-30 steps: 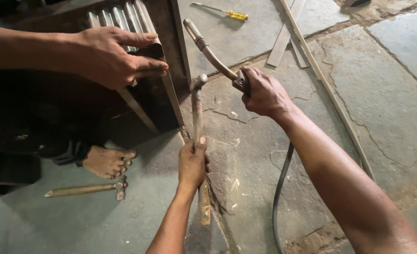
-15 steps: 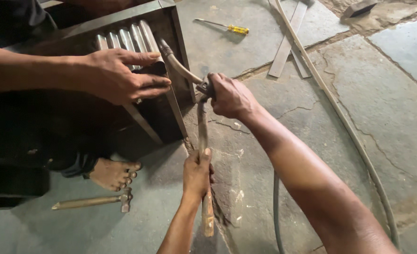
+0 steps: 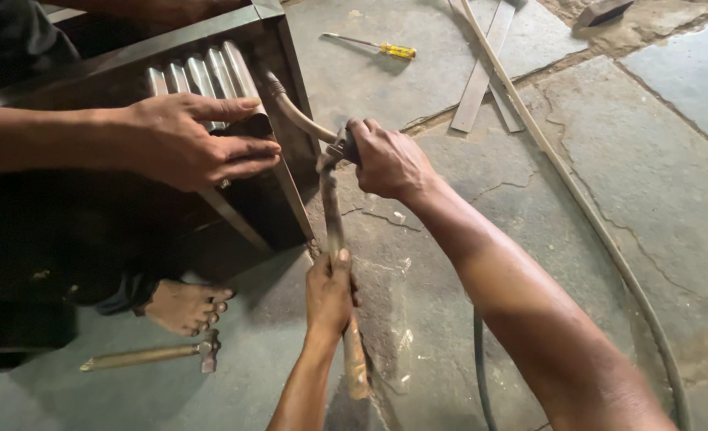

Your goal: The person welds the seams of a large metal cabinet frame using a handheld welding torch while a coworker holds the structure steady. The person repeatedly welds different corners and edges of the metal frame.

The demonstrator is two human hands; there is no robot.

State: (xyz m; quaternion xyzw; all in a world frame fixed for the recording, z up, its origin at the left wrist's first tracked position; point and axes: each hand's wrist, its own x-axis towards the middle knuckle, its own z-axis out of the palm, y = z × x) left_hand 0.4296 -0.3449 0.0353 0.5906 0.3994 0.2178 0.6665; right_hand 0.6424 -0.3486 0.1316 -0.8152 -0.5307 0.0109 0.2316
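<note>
Gripping a long wooden handle (image 3: 336, 231), the person's left hand (image 3: 330, 291) was wrapped tight around its middle, the shaft running nearly upright in the head view, its pale lower end resting by the stone floor (image 3: 609, 144). The wood looked worn and brownish, darker toward the top, where a small metal head met a clamp-like tool (image 3: 340, 148). The right hand (image 3: 390, 164) was closed over that tool, fingers curled round its dark grip. From there a bent, tan rod (image 3: 294, 112) curved up and back to the corner of a dark metal box (image 3: 274, 48).

A second person's hand (image 3: 194, 144) lay flat on the box's ribbed grey panel (image 3: 198, 76), fingers spread and pressing down; that person's bare foot (image 3: 182, 307) rested on the floor below. A small hammer (image 3: 150, 355) lay just beside the foot. Farther off, well apart from the hands, a yellow-handled screwdriver (image 3: 374, 46) lay on the floor, near some flat metal strips (image 3: 481, 76). A thin hose (image 3: 593, 223) ran across the cracked slabs.
</note>
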